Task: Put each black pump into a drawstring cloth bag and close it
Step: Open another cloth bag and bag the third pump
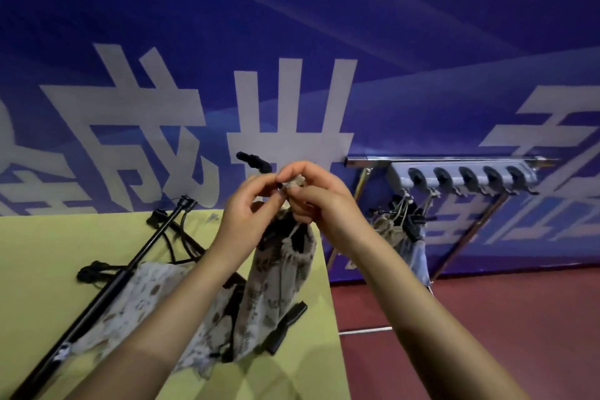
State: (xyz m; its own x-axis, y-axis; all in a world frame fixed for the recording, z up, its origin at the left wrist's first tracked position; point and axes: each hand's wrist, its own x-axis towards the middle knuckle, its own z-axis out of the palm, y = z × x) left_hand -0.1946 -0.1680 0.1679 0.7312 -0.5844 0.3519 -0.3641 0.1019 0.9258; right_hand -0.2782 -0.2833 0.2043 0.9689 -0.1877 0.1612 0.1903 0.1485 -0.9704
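I hold a beige patterned drawstring cloth bag [276,283] upright over the yellow table [42,253]. A black pump is inside it; the pump's handle [255,161] sticks out above my hands and its foot [287,321] pokes out below. My left hand [251,205] and my right hand [316,195] both pinch the bag's drawstring [292,184] at the gathered mouth. Another long black pump [107,289] lies diagonally on the table, partly under more patterned cloth bags [143,295].
A wall rack [461,175] with several hooks at the right carries filled bags [396,231] hung by their strings. A blue banner wall stands behind. The table's right edge drops to a red floor [503,318]. Black hoses [181,237] lie on the table.
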